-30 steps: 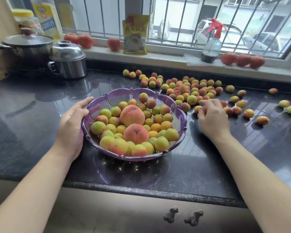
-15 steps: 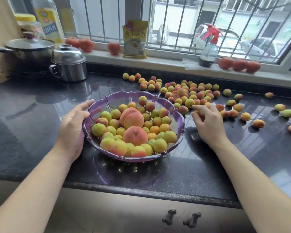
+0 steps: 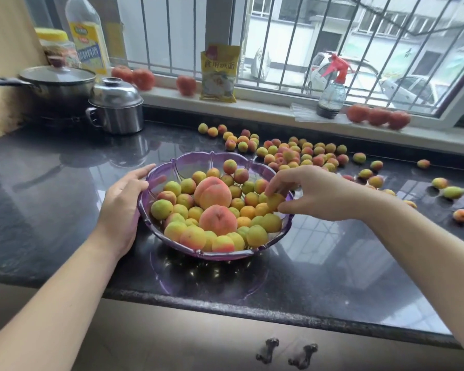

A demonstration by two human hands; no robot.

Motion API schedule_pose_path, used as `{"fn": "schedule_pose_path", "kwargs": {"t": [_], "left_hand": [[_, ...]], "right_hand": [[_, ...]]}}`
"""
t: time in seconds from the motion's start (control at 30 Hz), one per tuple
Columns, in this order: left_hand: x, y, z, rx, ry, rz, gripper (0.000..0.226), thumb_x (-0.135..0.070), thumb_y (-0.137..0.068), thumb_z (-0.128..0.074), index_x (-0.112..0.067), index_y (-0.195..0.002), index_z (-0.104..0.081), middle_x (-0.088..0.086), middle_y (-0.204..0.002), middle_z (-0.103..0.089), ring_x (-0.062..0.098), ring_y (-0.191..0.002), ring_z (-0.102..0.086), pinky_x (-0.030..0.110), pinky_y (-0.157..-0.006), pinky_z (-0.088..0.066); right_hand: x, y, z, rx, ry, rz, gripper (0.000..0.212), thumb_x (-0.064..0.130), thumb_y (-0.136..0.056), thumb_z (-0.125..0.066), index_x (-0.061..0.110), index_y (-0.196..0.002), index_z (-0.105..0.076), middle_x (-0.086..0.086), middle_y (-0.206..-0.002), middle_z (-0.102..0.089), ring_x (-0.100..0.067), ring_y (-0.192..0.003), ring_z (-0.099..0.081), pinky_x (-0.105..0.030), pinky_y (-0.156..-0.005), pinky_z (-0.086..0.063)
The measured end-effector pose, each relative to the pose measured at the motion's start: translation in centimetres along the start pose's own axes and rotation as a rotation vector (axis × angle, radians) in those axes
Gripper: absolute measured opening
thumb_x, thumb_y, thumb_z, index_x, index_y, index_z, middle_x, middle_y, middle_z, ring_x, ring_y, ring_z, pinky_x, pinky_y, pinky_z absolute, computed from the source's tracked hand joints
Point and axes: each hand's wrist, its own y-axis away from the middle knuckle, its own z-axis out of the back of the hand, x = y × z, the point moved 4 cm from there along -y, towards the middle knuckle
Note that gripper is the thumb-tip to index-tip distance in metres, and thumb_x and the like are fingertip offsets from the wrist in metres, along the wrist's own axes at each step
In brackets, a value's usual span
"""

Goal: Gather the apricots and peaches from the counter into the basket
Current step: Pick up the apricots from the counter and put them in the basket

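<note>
A purple translucent basket (image 3: 198, 159) stands mid-counter, heaped with several small apricots and two large peaches (image 3: 212, 192). My left hand (image 3: 123, 207) rests flat against the basket's left rim, fingers straight. Over the right rim, my right hand (image 3: 314, 194) pinches a yellow apricot (image 3: 275, 201) in its fingertips, just above the fruit pile. Several more apricots (image 3: 303, 153) lie scattered on the black counter behind and to the right of the basket.
A steel pot (image 3: 117, 108) and a dark lidded pan (image 3: 56, 81) stand at the back left. The sill holds tomatoes (image 3: 378, 116), a yellow packet (image 3: 219, 73) and a spray bottle (image 3: 331, 95). The counter's front edge (image 3: 225, 303) runs close below the basket.
My right hand picked an apricot from the counter beside the basket and carried it left over the rim. My left hand stayed on the basket.
</note>
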Motion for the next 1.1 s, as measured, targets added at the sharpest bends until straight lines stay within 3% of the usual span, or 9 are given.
{"fn": "schedule_pose_path", "kwargs": {"t": [0.13, 0.43, 0.5, 0.57, 0.63, 0.7, 0.87, 1.0, 1.1], "left_hand": [[-0.1, 0.0, 0.0, 0.003, 0.005, 0.000, 0.046, -0.025, -0.084, -0.051, -0.018, -0.125, -0.070, -0.001, -0.114, -0.080, 0.020, -0.111, -0.075, 0.037, -0.094, -0.058], [-0.1, 0.1, 0.1, 0.001, 0.003, -0.002, 0.048, -0.026, -0.084, -0.051, -0.016, -0.127, -0.070, 0.000, -0.113, -0.080, 0.020, -0.110, -0.075, 0.038, -0.095, -0.058], [-0.1, 0.1, 0.1, 0.000, -0.003, -0.006, 0.051, -0.027, -0.084, -0.051, -0.014, -0.130, -0.069, 0.000, -0.113, -0.080, 0.020, -0.110, -0.075, 0.037, -0.095, -0.058], [0.0, 0.1, 0.1, 0.000, -0.013, -0.011, 0.050, -0.028, -0.085, -0.051, -0.015, -0.130, -0.070, 0.000, -0.114, -0.080, 0.020, -0.110, -0.075, 0.038, -0.095, -0.058], [0.1, 0.1, 0.2, -0.004, -0.012, -0.017, 0.049, -0.028, -0.085, -0.051, -0.015, -0.129, -0.070, 0.001, -0.115, -0.080, 0.021, -0.111, -0.074, 0.039, -0.095, -0.057], [0.1, 0.0, 0.2, -0.007, -0.010, -0.017, 0.048, -0.027, -0.086, -0.051, -0.016, -0.127, -0.071, 0.000, -0.115, -0.080, 0.020, -0.110, -0.075, 0.039, -0.096, -0.057], [0.3, -0.1, 0.2, -0.011, 0.027, -0.019, 0.037, -0.020, -0.092, -0.050, -0.019, -0.121, -0.072, 0.004, -0.118, -0.079, 0.023, -0.116, -0.073, 0.043, -0.103, -0.055], [0.4, -0.2, 0.1, -0.012, 0.032, -0.016, 0.036, -0.011, -0.101, -0.044, -0.016, -0.125, -0.070, 0.007, -0.121, -0.077, 0.026, -0.121, -0.071, 0.049, -0.112, -0.051], [0.4, -0.3, 0.2, -0.010, 0.044, -0.013, 0.041, -0.019, -0.091, -0.048, -0.016, -0.125, -0.070, 0.010, -0.126, -0.076, 0.026, -0.122, -0.070, 0.051, -0.113, -0.049]], "right_hand": [[0.7, -0.4, 0.4, 0.068, 0.070, 0.014, 0.018, 0.020, -0.092, -0.072, 0.033, -0.105, -0.069, 0.018, -0.104, -0.065, 0.001, -0.096, -0.062, -0.015, -0.077, -0.052], [0.8, -0.7, -0.1, 0.159, 0.095, 0.029, 0.012, 0.024, -0.095, -0.070, 0.031, -0.105, -0.071, 0.019, -0.100, -0.067, 0.003, -0.091, -0.064, -0.010, -0.072, -0.050], [0.0, -0.4, 0.2, 0.036, 0.007, 0.031, 0.011, 0.024, -0.095, -0.069, 0.030, -0.104, -0.072, 0.018, -0.099, -0.068, 0.003, -0.090, -0.064, -0.012, -0.075, -0.052], [-2.2, -0.2, 1.3, -0.281, -0.225, -0.047, 0.011, 0.019, -0.097, -0.066, 0.024, -0.101, -0.074, 0.014, -0.097, -0.070, -0.001, -0.087, -0.066, -0.017, -0.071, -0.054], [-6.0, 0.2, 1.7, -0.621, -0.359, -0.200, 0.014, 0.011, -0.098, -0.061, 0.018, -0.099, -0.074, 0.010, -0.096, -0.069, -0.008, -0.087, -0.066, -0.018, -0.065, -0.050], [-9.7, 0.6, 0.3, -0.804, -0.373, -0.402, 0.021, 0.003, -0.095, -0.056, 0.015, -0.101, -0.072, 0.001, -0.097, -0.069, -0.020, -0.092, -0.066, -0.021, -0.065, -0.047], [-13.5, 1.5, -3.9, -0.845, -0.194, -0.632, 0.023, 0.000, -0.093, -0.053, 0.006, -0.111, -0.067, -0.015, -0.115, -0.062, -0.025, -0.102, -0.055, -0.029, -0.085, -0.039], [-13.4, 0.5, -3.8, -0.773, -0.045, -0.674, 0.027, 0.015, -0.101, -0.052, 0.008, -0.126, -0.057, -0.018, -0.135, -0.048, -0.035, -0.114, -0.053, -0.033, -0.086, -0.035], [-13.2, -0.3, -3.6, -0.689, 0.027, -0.702, 0.036, 0.028, -0.102, -0.053, 0.012, -0.135, -0.052, -0.019, -0.141, -0.044, -0.038, -0.117, -0.054, -0.035, -0.086, -0.040]]}}
